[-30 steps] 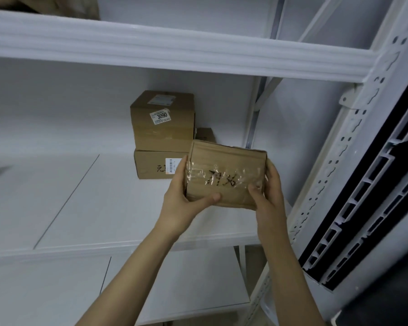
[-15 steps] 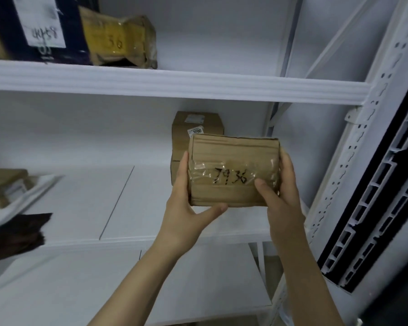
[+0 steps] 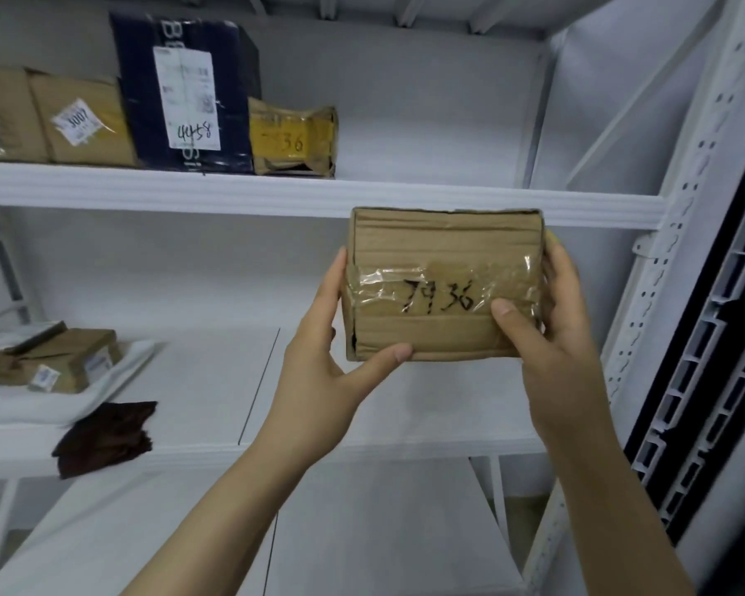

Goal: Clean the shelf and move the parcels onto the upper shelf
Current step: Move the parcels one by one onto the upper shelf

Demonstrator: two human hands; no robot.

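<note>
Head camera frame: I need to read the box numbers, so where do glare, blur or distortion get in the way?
In the head view the held box is sharp, its tape glinting yet 7936 readable; the dark blue box shows 4458 clearly; the parcels at far left are blurred; the wide lens bows the shelf post at right.

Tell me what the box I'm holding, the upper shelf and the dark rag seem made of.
The box: brown corrugated cardboard, matte, ribbed face, wrinkled glossy clear tape across it. The upper shelf: probably painted metal, smooth white with a ridged front edge. The rag: dark brown cloth, by its soft folds and limp drape over the shelf edge.
</note>
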